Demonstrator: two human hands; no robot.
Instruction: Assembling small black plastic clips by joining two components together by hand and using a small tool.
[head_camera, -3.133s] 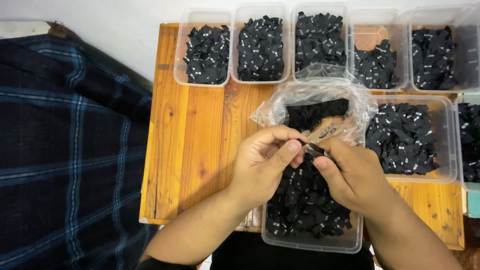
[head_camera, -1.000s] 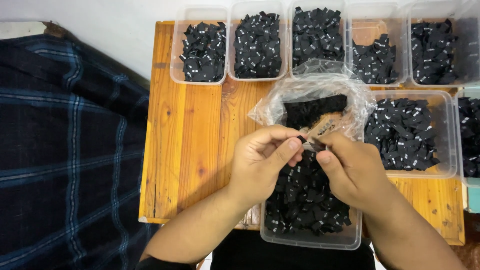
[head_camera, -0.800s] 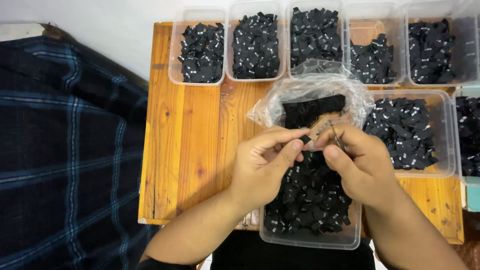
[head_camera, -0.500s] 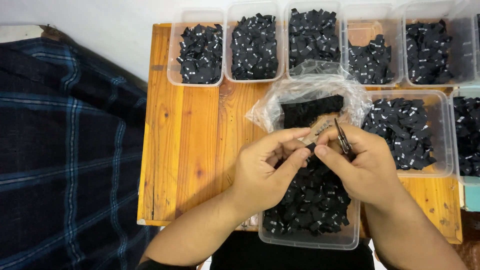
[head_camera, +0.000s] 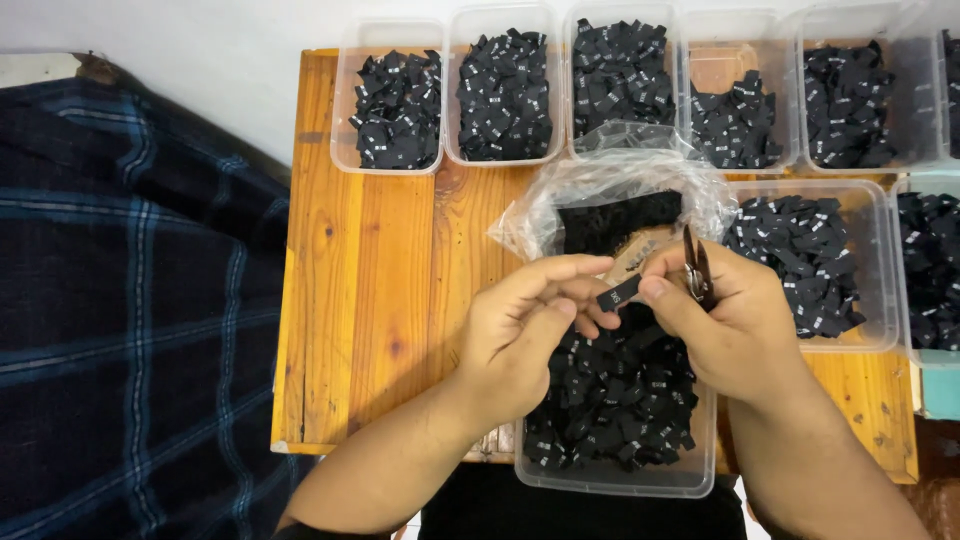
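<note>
A small black label sits pinched between the fingertips of the left hand and the thumb of the right hand, above the near tub of black labels. The right hand is also closed around small dark snips. Just beyond lies one clear plastic bag. On the wooden table I count nine clear tubs: six along the far edge, two at the right, one near.

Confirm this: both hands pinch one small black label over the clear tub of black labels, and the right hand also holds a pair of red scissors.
Not quite: the tool in the right hand is dark, not red, as the head view shows. The rest holds: both that hand and the left hand pinch one small black label over the clear tub of black labels.
</note>
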